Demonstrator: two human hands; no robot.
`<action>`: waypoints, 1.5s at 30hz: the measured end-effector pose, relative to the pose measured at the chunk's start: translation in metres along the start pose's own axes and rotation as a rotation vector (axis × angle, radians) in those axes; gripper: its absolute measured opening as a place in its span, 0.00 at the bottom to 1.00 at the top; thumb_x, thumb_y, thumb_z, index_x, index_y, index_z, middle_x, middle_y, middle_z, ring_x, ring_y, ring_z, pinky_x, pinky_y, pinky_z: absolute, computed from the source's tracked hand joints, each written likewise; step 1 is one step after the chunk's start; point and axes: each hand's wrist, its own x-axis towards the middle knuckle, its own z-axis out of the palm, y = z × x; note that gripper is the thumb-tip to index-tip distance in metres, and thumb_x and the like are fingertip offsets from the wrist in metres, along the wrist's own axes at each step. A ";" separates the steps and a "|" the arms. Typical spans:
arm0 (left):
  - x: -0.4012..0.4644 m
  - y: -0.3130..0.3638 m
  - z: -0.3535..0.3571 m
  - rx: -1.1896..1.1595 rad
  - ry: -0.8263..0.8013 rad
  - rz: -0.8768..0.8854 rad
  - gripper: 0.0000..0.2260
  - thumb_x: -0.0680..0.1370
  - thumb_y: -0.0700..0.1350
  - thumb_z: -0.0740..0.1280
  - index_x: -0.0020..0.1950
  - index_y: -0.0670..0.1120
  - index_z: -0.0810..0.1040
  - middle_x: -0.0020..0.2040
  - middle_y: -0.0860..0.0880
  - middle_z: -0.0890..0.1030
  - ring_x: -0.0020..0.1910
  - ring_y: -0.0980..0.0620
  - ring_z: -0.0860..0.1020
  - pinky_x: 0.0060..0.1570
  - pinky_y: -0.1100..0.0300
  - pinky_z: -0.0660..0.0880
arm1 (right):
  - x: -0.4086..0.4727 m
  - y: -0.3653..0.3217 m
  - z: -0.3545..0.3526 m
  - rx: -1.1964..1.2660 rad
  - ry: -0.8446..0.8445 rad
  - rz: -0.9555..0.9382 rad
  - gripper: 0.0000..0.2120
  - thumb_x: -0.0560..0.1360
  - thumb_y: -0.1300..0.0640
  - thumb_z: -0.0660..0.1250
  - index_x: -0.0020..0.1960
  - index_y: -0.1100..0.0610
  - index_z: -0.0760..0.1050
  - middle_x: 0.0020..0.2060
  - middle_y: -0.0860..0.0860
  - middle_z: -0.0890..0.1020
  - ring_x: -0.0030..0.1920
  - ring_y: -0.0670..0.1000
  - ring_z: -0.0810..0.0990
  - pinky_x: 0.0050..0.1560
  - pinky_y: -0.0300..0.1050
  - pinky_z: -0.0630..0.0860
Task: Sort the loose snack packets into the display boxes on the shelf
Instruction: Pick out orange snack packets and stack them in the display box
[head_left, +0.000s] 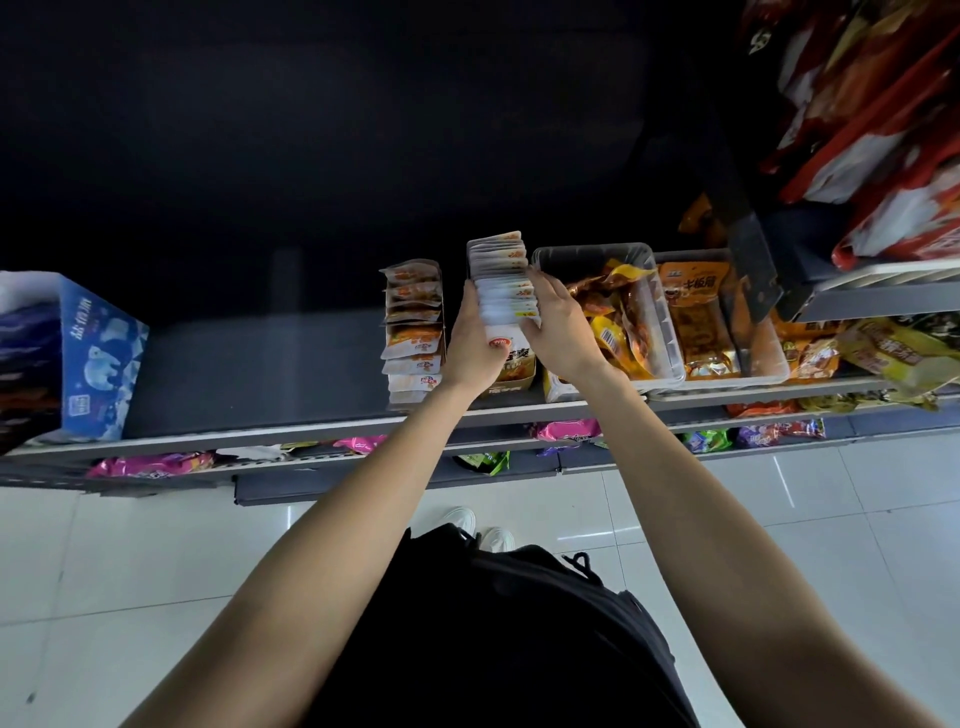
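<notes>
- Left hand (475, 343) and right hand (558, 325), centre of frame, press in from either side of a row of white snack packets (501, 283) standing on edge in a display box (514, 371) on the shelf (260, 364); fingers curled against the packet edges.
- Risk: squeeze released unevenly, so the row fans out or topples backward; the rear packets stand tall and lean.
- Risk: packets bow upward under side pressure and pop out over the box edge.
- Second row (413, 332), just left, is near the left wrist; a nudge could spill it.
- Clear bin (665, 312) of loose orange packets just right: the right hand could snag it.
</notes>
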 end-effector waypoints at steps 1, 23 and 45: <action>-0.003 0.002 -0.002 0.015 0.001 -0.019 0.39 0.73 0.34 0.68 0.77 0.44 0.48 0.73 0.46 0.64 0.70 0.49 0.66 0.65 0.57 0.69 | -0.002 0.000 0.000 -0.006 0.010 -0.007 0.29 0.76 0.67 0.63 0.75 0.61 0.58 0.72 0.58 0.64 0.69 0.57 0.68 0.64 0.41 0.67; -0.066 -0.080 -0.131 0.354 0.210 0.156 0.20 0.75 0.51 0.69 0.64 0.46 0.73 0.60 0.49 0.77 0.58 0.52 0.75 0.58 0.55 0.73 | -0.033 -0.077 0.056 0.014 0.166 -0.269 0.25 0.73 0.65 0.67 0.69 0.60 0.67 0.68 0.59 0.68 0.66 0.58 0.70 0.61 0.49 0.73; 0.007 -0.085 -0.133 0.625 0.175 0.576 0.13 0.74 0.49 0.69 0.56 0.46 0.75 0.49 0.49 0.81 0.46 0.48 0.80 0.45 0.56 0.75 | 0.023 -0.083 0.065 -0.158 0.052 -0.121 0.13 0.79 0.59 0.59 0.62 0.58 0.74 0.55 0.56 0.80 0.53 0.56 0.79 0.48 0.44 0.73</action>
